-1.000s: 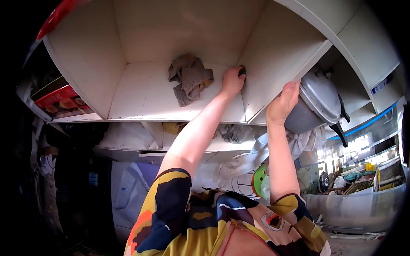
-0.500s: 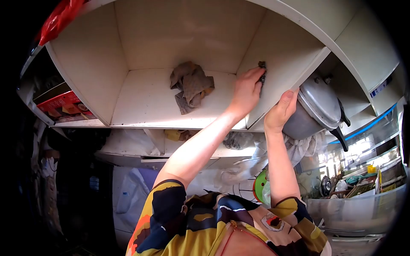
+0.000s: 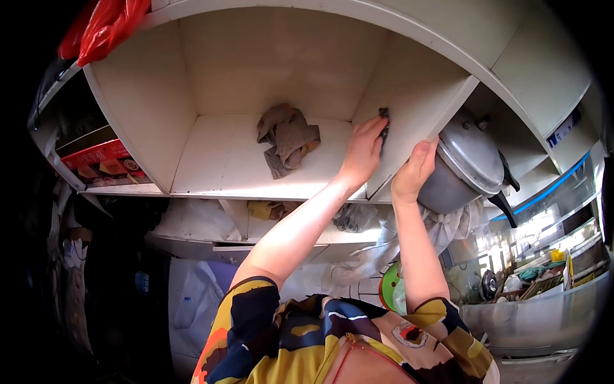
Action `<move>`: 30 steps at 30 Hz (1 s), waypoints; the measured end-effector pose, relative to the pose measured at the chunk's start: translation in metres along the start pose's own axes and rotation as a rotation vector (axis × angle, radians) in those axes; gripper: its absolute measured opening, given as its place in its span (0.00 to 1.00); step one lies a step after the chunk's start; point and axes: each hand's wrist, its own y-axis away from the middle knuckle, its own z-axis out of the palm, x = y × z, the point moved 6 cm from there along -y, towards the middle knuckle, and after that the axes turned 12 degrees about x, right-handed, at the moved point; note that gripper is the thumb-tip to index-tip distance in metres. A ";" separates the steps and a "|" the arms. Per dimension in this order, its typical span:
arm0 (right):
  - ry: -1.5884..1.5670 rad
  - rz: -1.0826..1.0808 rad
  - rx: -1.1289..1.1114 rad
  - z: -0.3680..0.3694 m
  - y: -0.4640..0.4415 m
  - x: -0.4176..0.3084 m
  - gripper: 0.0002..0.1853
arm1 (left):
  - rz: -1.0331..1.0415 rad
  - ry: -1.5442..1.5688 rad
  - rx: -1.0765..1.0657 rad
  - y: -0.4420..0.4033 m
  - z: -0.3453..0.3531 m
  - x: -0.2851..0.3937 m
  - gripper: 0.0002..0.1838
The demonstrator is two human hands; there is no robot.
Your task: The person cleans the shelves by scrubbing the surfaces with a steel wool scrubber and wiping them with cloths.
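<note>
Left hand [image 3: 361, 153] holds a dark scouring pad [image 3: 384, 120] against the right side panel [image 3: 419, 86] of a white compartment [image 3: 220, 160]; only the pad's edge shows past my fingers. Right hand [image 3: 412, 174] at that panel's front edge, fingers partly out of sight; whether it grips, I cannot tell. Just beyond it, next bay: lidded pressure cooker [image 3: 467, 163], black handles, left side partly behind my hand. Crumpled grey-brown cloth [image 3: 289, 141] on the compartment floor, left of my left hand, apart from it. Red plastic bag [image 3: 114, 29], cut off at top. Red printed box [image 3: 105, 163] in the left bay, lettering unreadable. Left forearm [image 3: 300, 221] blocks part of the lower shelf [image 3: 192, 217].
</note>
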 end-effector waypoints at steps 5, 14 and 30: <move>-0.002 -0.029 0.010 0.002 -0.001 0.000 0.26 | 0.087 0.086 0.007 -0.008 -0.002 0.051 0.25; 0.050 -0.128 -0.041 -0.003 -0.001 0.000 0.27 | 0.393 0.175 0.051 -0.035 -0.013 0.112 0.23; 0.092 -0.047 -0.011 -0.002 0.007 0.003 0.26 | 0.244 -0.783 0.099 -0.004 -0.214 -0.003 0.18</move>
